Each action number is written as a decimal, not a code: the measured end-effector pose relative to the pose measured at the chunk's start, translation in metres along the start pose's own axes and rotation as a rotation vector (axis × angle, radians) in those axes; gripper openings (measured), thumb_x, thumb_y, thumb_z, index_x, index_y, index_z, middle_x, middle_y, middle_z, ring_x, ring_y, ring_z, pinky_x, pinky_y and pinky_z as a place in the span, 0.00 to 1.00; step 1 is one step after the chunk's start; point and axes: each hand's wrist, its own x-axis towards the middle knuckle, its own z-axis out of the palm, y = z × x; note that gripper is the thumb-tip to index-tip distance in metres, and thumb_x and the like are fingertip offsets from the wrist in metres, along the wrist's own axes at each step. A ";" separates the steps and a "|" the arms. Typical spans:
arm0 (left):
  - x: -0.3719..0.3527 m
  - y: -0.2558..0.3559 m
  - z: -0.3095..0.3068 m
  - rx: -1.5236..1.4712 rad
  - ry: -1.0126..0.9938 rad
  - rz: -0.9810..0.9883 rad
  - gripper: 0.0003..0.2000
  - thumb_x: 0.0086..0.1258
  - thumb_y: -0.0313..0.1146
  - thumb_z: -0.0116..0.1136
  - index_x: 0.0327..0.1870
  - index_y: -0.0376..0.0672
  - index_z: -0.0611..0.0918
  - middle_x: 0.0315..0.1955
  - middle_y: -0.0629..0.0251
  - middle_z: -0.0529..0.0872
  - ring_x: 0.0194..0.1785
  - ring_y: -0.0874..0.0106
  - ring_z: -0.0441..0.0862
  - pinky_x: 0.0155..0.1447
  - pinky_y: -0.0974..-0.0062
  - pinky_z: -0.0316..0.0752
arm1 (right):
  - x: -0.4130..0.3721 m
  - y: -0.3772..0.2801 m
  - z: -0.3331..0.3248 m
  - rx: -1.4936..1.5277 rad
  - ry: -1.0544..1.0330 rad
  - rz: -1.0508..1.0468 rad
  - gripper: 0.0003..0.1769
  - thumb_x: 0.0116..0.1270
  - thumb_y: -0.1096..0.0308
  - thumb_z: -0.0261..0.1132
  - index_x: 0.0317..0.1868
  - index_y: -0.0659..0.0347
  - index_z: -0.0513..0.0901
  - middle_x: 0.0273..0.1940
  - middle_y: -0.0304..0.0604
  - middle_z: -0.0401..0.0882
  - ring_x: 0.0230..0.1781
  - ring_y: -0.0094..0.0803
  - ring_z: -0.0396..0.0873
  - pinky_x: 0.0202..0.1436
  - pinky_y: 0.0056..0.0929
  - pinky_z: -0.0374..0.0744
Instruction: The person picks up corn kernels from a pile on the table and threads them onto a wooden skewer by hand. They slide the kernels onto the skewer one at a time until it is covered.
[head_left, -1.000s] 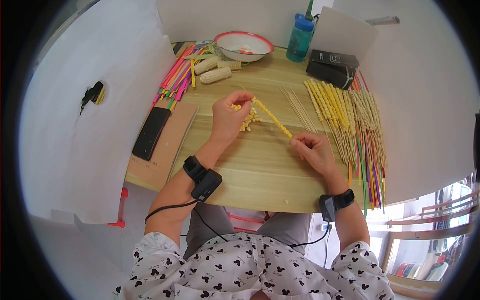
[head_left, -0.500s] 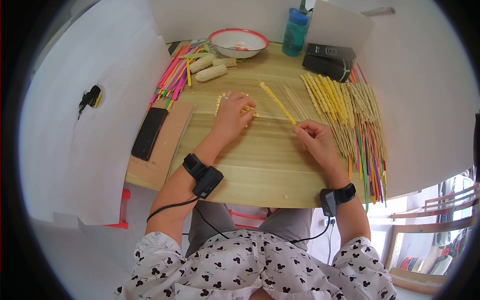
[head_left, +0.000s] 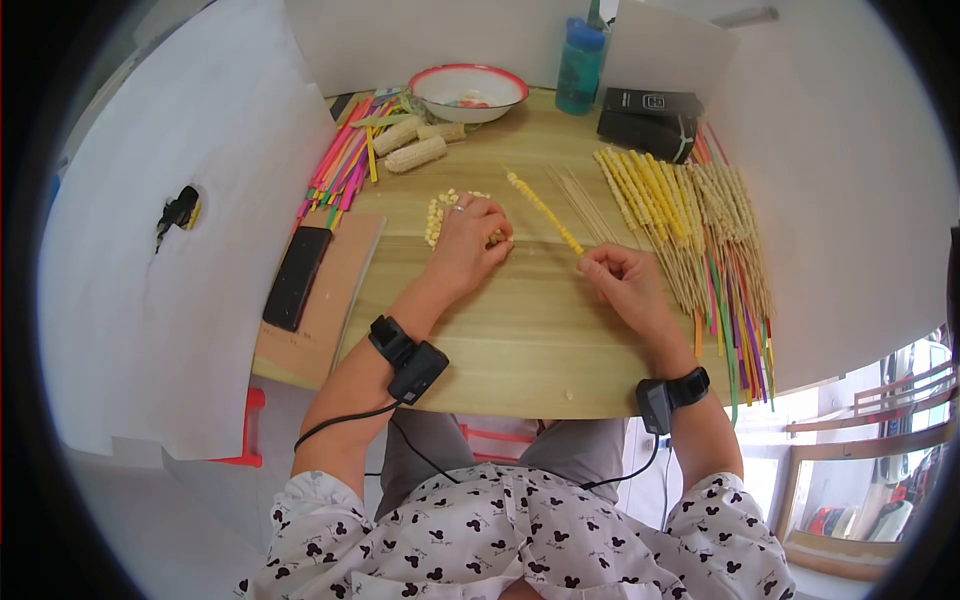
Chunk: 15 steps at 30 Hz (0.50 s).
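Note:
Loose yellow corn kernels (head_left: pixel 434 216) lie on the table, partly covered by my left hand (head_left: pixel 464 242). Its fingers curl down with the thumb close to the fingertips among the kernels; whatever they pinch is hidden. My right hand (head_left: pixel 628 284) is closed on the lower end of a skewer (head_left: pixel 544 212) threaded with yellow corn kernels along most of its visible length. The skewer slants up and left, its bare tip above the table. Several bare skewers (head_left: pixel 588 204) lie just beyond my right hand.
Kernel-threaded skewers (head_left: pixel 655 200) lie in rows at right, over coloured strips (head_left: pixel 742 340). Stripped corncobs (head_left: pixel 415 154), a red-rimmed bowl (head_left: pixel 468 72), a blue bottle (head_left: pixel 580 70) and a black box (head_left: pixel 648 132) stand behind. A phone (head_left: pixel 298 278) rests on brown cardboard (head_left: pixel 338 300) at left.
The view has shifted slightly. My left hand's fingers have drawn closer together over the kernels, and the threaded skewer's tip has moved a little left.

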 end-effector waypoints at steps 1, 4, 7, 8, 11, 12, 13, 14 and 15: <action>0.001 0.001 -0.001 0.002 0.004 0.002 0.06 0.53 0.28 0.68 0.31 0.43 0.82 0.42 0.65 0.80 0.49 0.61 0.72 0.55 0.64 0.66 | 0.000 -0.001 0.000 -0.011 0.005 0.010 0.08 0.69 0.67 0.65 0.35 0.64 0.83 0.20 0.25 0.71 0.19 0.10 0.64 0.21 0.15 0.59; 0.001 0.003 -0.002 -0.074 -0.008 -0.025 0.06 0.53 0.26 0.66 0.30 0.42 0.81 0.38 0.64 0.81 0.49 0.60 0.71 0.56 0.64 0.65 | 0.000 -0.001 -0.001 -0.015 -0.005 0.006 0.09 0.68 0.66 0.65 0.35 0.64 0.83 0.20 0.25 0.71 0.19 0.10 0.64 0.21 0.15 0.60; 0.002 0.002 -0.004 -0.059 -0.013 -0.021 0.06 0.54 0.26 0.66 0.32 0.43 0.82 0.33 0.65 0.81 0.44 0.65 0.75 0.51 0.67 0.69 | 0.000 0.000 -0.001 -0.025 -0.008 0.008 0.09 0.68 0.66 0.66 0.36 0.64 0.83 0.20 0.25 0.71 0.19 0.10 0.64 0.21 0.15 0.60; 0.003 0.001 -0.004 -0.195 0.044 -0.167 0.07 0.55 0.26 0.66 0.34 0.42 0.82 0.31 0.67 0.82 0.39 0.70 0.77 0.47 0.71 0.70 | -0.001 -0.001 -0.001 -0.026 -0.010 0.007 0.09 0.68 0.66 0.66 0.36 0.64 0.83 0.20 0.25 0.71 0.19 0.10 0.64 0.21 0.15 0.60; 0.007 -0.009 -0.012 -0.443 0.170 -0.415 0.07 0.60 0.26 0.66 0.38 0.40 0.83 0.31 0.70 0.85 0.35 0.78 0.79 0.40 0.78 0.73 | 0.000 -0.003 -0.001 0.002 -0.014 0.023 0.08 0.69 0.67 0.66 0.36 0.64 0.83 0.20 0.25 0.71 0.19 0.10 0.64 0.21 0.15 0.61; 0.008 -0.015 -0.016 -0.559 0.233 -0.519 0.07 0.62 0.26 0.66 0.40 0.39 0.83 0.33 0.70 0.86 0.34 0.82 0.79 0.37 0.82 0.73 | -0.001 -0.004 -0.001 0.016 -0.023 0.029 0.08 0.69 0.67 0.66 0.36 0.65 0.83 0.21 0.25 0.72 0.19 0.10 0.64 0.21 0.15 0.61; 0.008 -0.024 -0.018 -0.553 0.245 -0.523 0.07 0.62 0.26 0.66 0.40 0.39 0.83 0.33 0.70 0.86 0.34 0.82 0.79 0.37 0.82 0.73 | -0.001 -0.004 -0.001 0.031 -0.035 0.035 0.08 0.69 0.68 0.66 0.36 0.65 0.83 0.21 0.26 0.72 0.19 0.10 0.64 0.21 0.15 0.61; 0.008 -0.033 -0.019 -0.687 0.322 -0.559 0.06 0.63 0.26 0.65 0.40 0.37 0.84 0.34 0.69 0.86 0.36 0.83 0.80 0.40 0.83 0.74 | -0.001 -0.004 0.000 0.030 -0.048 0.030 0.08 0.69 0.68 0.66 0.36 0.65 0.83 0.21 0.26 0.72 0.19 0.10 0.64 0.21 0.15 0.61; 0.008 -0.041 -0.020 -0.821 0.400 -0.592 0.06 0.65 0.25 0.65 0.41 0.36 0.84 0.35 0.68 0.87 0.38 0.83 0.81 0.42 0.85 0.74 | -0.002 -0.003 -0.001 0.035 -0.067 0.042 0.07 0.68 0.68 0.66 0.37 0.65 0.83 0.21 0.26 0.72 0.19 0.10 0.64 0.21 0.15 0.61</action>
